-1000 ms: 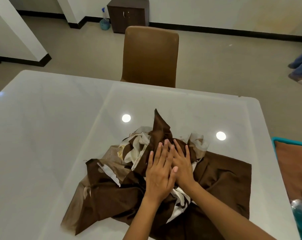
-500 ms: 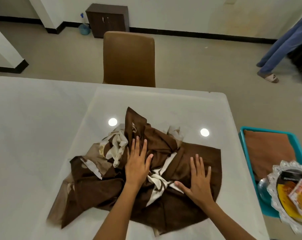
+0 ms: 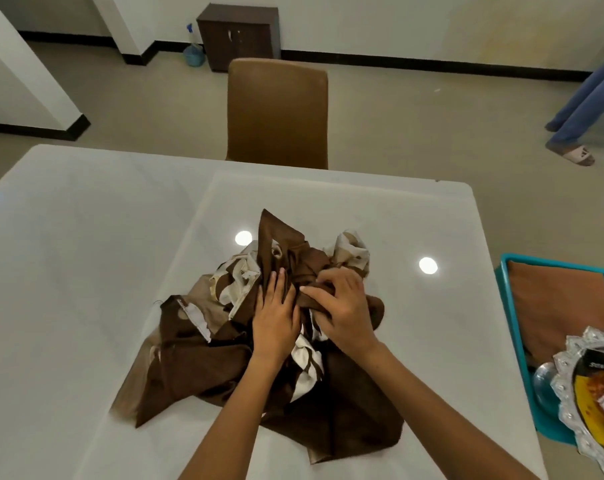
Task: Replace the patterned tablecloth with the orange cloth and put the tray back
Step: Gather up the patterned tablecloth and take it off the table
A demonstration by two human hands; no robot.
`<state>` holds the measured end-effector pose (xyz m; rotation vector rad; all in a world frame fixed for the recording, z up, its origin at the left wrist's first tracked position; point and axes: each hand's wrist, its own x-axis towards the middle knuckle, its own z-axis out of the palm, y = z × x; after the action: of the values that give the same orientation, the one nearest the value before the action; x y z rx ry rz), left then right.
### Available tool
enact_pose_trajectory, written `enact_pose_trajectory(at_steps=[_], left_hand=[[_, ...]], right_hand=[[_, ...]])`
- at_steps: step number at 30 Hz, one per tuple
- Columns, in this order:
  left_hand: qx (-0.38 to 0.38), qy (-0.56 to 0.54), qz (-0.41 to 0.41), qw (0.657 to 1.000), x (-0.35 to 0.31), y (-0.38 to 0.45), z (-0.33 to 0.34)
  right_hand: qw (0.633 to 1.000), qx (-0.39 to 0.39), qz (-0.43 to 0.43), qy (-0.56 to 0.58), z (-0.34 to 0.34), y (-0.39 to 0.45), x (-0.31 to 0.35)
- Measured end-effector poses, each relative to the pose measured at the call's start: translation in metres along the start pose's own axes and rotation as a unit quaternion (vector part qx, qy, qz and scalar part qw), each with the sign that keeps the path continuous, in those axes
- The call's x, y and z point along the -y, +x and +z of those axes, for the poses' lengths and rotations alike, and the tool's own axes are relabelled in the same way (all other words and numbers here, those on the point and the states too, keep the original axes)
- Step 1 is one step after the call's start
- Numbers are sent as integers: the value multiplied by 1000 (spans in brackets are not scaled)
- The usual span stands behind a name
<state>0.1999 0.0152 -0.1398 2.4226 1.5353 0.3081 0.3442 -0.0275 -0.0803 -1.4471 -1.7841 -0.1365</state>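
The patterned tablecloth lies bunched in a brown-and-cream heap on the white table, right under both hands; the right hand has its fingers curled into a fold at the top of the heap and grips it, while the left hand lies flat beside it, fingers straight, pressing the fabric down — the two hands almost touch. From that grip the heap spreads mostly toward the person and out to the left, its long axis running slantwise from the far peak down to the near-left corner; the loose tail on that side sits nearer the left hand.

What the next move turns on, I judge, is what lies to the right of the grip: the orange cloth rests folded in a teal basket just off the table's right edge, well apart from the heap, and the silver tray with its packets sits at the basket's near end; the right hand is plainly the nearer one — but it is occupied, so the bundle probably has to leave the table first.
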Motion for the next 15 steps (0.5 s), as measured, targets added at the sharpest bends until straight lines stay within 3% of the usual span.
enact_pose_trajectory(at_steps=[4, 8, 12, 15], left_hand=[[12, -50, 13, 999, 7, -12, -10], [-7, -88, -41, 995, 2, -54, -11], [-54, -38, -58, 996, 4, -112, -8], [-85, -26, -140, 986, 25, -132, -16]], right_hand=[[988, 150, -33, 31, 43, 28, 6], [957, 289, -35, -1, 82, 32, -4], [944, 322, -36, -55, 98, 23, -8], [942, 326, -23, -82, 104, 20, -4]])
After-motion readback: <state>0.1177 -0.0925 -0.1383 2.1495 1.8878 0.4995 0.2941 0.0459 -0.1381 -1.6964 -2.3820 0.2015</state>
